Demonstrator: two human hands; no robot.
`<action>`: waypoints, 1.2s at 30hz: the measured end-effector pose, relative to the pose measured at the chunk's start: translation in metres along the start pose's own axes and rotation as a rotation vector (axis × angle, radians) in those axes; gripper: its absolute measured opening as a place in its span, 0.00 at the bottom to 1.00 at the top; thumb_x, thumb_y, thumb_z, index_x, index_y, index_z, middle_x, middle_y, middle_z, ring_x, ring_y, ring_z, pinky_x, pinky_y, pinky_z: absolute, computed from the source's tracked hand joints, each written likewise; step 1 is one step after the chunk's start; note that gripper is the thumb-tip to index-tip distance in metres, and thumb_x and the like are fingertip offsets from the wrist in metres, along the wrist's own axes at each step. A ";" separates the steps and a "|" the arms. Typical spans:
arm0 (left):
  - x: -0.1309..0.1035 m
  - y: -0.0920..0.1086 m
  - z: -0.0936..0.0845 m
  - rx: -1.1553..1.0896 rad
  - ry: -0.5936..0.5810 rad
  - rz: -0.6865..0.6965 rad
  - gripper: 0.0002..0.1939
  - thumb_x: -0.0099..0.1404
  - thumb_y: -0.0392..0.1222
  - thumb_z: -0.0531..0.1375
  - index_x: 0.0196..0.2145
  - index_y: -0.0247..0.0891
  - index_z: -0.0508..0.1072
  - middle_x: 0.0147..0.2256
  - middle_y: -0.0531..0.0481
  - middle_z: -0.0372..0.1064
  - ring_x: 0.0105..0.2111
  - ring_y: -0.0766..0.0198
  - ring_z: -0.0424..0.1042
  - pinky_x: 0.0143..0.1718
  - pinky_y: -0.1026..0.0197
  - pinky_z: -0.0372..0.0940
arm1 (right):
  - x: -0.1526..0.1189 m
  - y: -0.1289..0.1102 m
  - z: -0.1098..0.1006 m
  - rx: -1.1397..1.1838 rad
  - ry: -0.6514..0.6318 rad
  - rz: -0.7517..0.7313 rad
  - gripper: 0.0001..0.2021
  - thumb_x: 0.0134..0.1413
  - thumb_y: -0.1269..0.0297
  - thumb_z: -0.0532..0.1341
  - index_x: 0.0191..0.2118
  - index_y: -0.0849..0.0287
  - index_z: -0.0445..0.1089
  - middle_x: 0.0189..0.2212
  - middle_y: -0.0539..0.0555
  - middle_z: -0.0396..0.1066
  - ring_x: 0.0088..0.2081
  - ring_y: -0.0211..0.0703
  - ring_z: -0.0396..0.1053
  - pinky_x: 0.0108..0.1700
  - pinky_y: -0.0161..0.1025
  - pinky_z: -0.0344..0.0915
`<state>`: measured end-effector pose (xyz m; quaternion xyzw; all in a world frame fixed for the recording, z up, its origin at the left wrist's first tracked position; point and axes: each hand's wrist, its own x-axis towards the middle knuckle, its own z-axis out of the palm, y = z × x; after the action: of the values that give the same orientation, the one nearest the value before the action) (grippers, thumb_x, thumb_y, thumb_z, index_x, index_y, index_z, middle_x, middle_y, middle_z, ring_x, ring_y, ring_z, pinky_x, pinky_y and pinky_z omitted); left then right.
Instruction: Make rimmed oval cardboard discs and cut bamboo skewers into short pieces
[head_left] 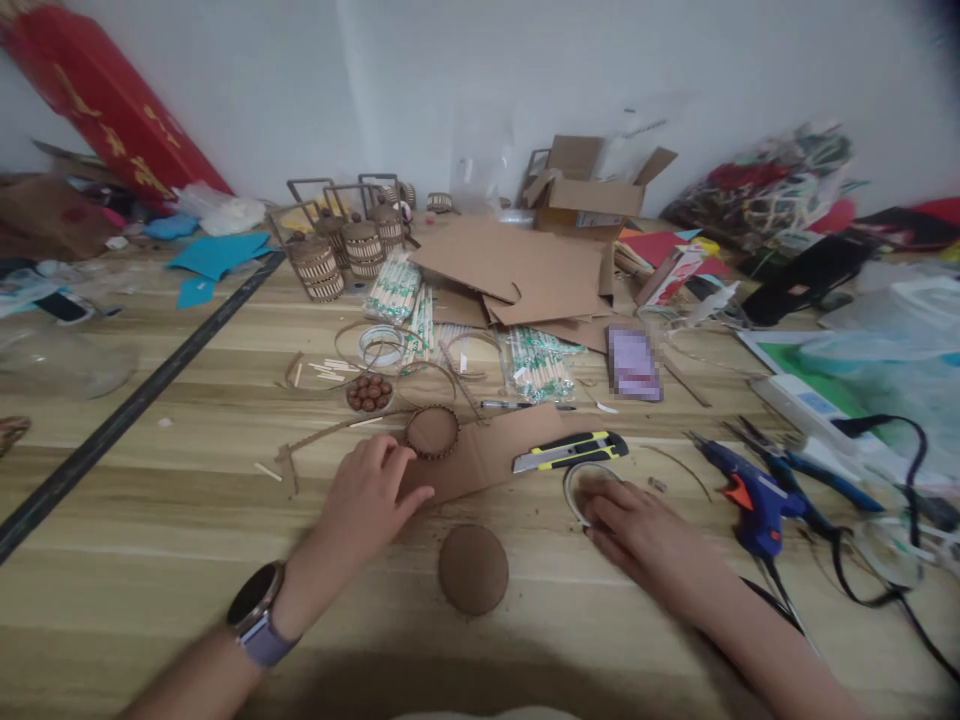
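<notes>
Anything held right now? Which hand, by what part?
Right hand: fingers on the right side of the pale ring; firm grip or mere touch, can't tell. Left hand: open, nothing gripped.

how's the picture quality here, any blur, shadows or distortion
Head view: soft light, with a faint pale streak on the wall; head view: dim shadow on the table along the bottom; head view: outer edges look stretched and smeared, as on the red box, while the left hand and cardboard disc read clearer; head view: upper right corner dark, phone-like rectangle pixelated.
</notes>
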<state>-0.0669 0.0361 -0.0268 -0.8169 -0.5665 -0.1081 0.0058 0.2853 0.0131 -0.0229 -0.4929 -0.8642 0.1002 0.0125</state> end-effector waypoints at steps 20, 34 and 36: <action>0.022 -0.087 -0.057 0.296 -0.036 -0.480 0.19 0.73 0.42 0.46 0.44 0.34 0.75 0.36 0.36 0.77 0.36 0.45 0.75 0.32 0.55 0.60 | 0.019 -0.018 -0.003 0.124 0.075 0.254 0.09 0.63 0.60 0.51 0.33 0.53 0.63 0.22 0.52 0.75 0.23 0.48 0.75 0.25 0.37 0.62; 0.021 -0.080 -0.097 -0.104 0.393 -0.718 0.13 0.65 0.49 0.51 0.31 0.42 0.71 0.26 0.49 0.71 0.30 0.53 0.72 0.30 0.56 0.59 | -0.004 -0.084 0.002 -0.062 0.314 -0.146 0.18 0.62 0.73 0.55 0.55 0.58 0.69 0.43 0.61 0.75 0.40 0.51 0.76 0.41 0.44 0.75; 0.022 -0.081 -0.098 -0.133 0.377 -0.709 0.13 0.64 0.50 0.52 0.30 0.42 0.71 0.26 0.49 0.71 0.30 0.52 0.73 0.31 0.55 0.60 | 0.006 -0.100 0.012 -0.035 0.292 -0.180 0.22 0.56 0.67 0.65 0.57 0.62 0.68 0.47 0.64 0.74 0.43 0.54 0.74 0.43 0.46 0.75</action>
<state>-0.1515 0.0725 0.0635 -0.5352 -0.7940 -0.2878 0.0189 0.1959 -0.0325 -0.0162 -0.4231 -0.8954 0.0106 0.1383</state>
